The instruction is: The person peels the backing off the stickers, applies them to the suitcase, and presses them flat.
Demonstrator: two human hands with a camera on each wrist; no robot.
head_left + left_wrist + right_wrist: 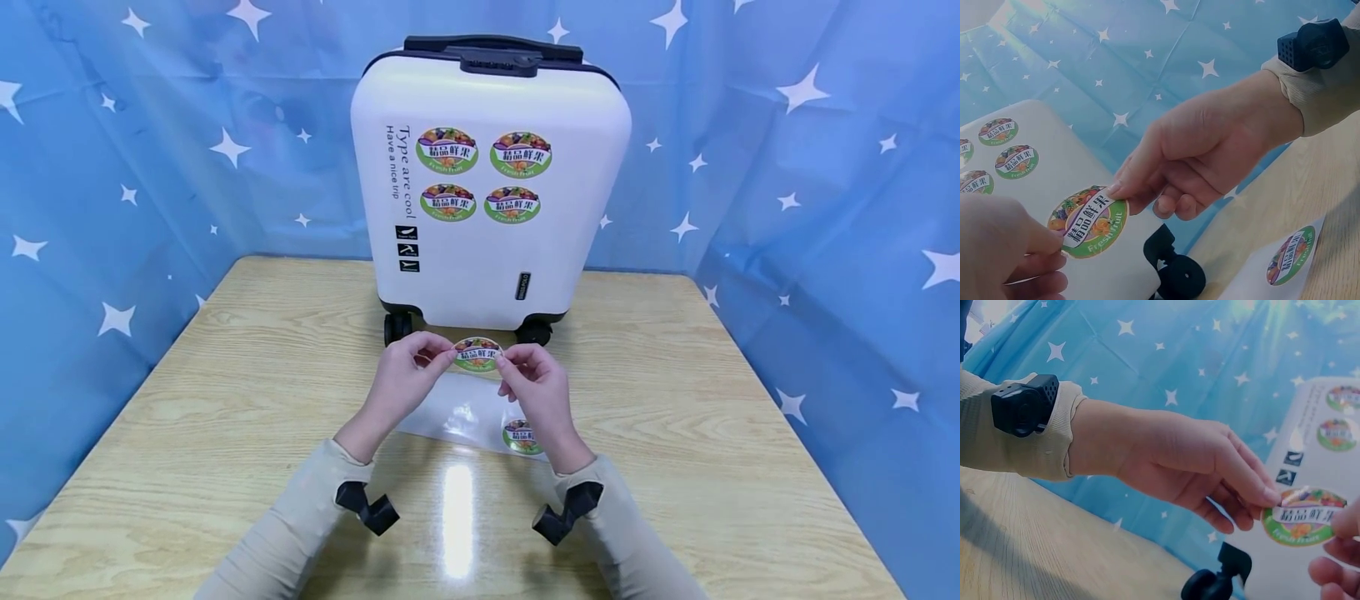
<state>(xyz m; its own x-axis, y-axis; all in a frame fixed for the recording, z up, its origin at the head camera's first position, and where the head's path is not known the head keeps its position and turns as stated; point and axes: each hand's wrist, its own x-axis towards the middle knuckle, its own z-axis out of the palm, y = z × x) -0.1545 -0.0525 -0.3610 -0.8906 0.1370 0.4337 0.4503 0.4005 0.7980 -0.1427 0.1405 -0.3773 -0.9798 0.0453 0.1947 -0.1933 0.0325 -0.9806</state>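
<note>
An oval fruit sticker [477, 355] is stretched between both hands, in front of the suitcase's lower edge. My left hand [408, 367] pinches its left end between thumb and forefinger. The right end is pinched by my right hand [538, 387], as the left wrist view also shows at the sticker [1089, 221]. Behind stands a white suitcase [465, 279] bearing two rows of matching stickers [447, 151] on its upper front. Below the hands a glossy white backing sheet [453, 408] lies on the table, with one more sticker [521, 436] at its right end, partly covered by my right hand.
The suitcase rests on black wheels [534, 332] on the wooden table [247, 358]. Printed lettering runs down its left side, and a small black label [522, 286] sits at lower right. A blue star-patterned curtain [180, 100] surrounds the table's back and sides.
</note>
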